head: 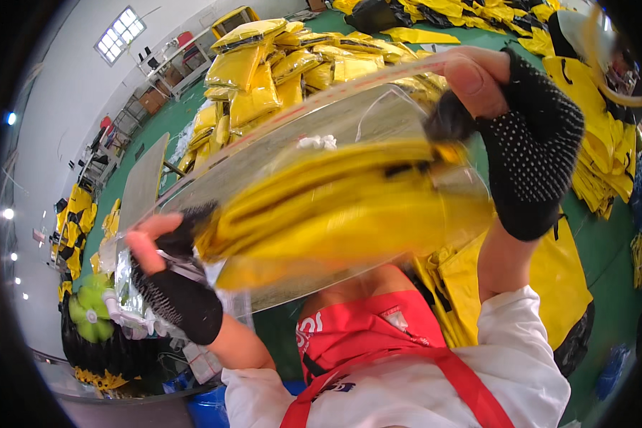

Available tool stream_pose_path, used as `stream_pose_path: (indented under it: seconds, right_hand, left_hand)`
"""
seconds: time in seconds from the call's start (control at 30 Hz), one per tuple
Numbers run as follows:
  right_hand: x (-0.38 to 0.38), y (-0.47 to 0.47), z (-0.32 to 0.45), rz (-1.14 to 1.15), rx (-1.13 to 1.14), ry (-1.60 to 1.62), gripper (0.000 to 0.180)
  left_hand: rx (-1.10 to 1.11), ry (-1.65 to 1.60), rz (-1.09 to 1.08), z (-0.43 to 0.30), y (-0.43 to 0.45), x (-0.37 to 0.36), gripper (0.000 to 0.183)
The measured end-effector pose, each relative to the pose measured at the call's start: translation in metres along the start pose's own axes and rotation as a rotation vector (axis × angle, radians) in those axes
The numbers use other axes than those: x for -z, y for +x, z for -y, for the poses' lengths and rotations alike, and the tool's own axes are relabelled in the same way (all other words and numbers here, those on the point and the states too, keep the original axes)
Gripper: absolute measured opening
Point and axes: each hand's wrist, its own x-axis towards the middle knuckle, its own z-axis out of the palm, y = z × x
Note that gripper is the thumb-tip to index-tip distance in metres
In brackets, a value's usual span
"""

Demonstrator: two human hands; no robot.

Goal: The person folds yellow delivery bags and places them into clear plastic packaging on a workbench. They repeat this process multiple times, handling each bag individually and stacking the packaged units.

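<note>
Both my hands wear black fingerless gloves with pale grip dots. Between them I hold up a clear plastic bag (321, 101) containing folded yellow sheet material (342, 214) with black parts, blurred by motion. My right hand (529, 134) pinches the right end of the bag's long edge strip, which bears red print. My left hand (174, 283) grips the bag's left side, beside the end of the yellow fold. Beneath the bag is a grey tabletop (283, 297), partly hidden by it. A scrap of white material (316, 142) shows on or through the bag.
Beyond the table rises a pile of bagged yellow packs (267, 75). Stacked yellow pieces (594, 144) lie at right, and more (545, 278) beside my right arm. A green fan (91, 307) stands at left. A blue container (208, 406) is below my left arm.
</note>
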Motion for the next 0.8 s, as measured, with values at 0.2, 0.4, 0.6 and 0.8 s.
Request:
stream_pose_path:
  seconds: [0.2, 0.4, 0.6, 0.8]
  right_hand:
    - [-0.037, -0.003, -0.069, 0.302, 0.168, -0.440, 0.028]
    - [-0.179, -0.179, -0.190, 1.056, -0.168, -0.482, 0.040]
    - [-0.248, -0.164, -0.255, 1.056, -0.167, -0.433, 0.023]
    - [-0.294, -0.147, -0.262, 1.210, 0.129, -0.493, 0.019]
  left_hand:
    - [0.257, 0.196, 0.280, 0.149, 0.016, -0.006, 0.048]
    - [0.787, 0.425, 0.308, 0.355, -0.039, 0.041, 0.048]
    - [0.936, -0.105, 0.352, 0.366, -0.044, 0.035, 0.044]
    - [0.832, 0.160, 0.528, 0.361, -0.042, 0.049, 0.033]
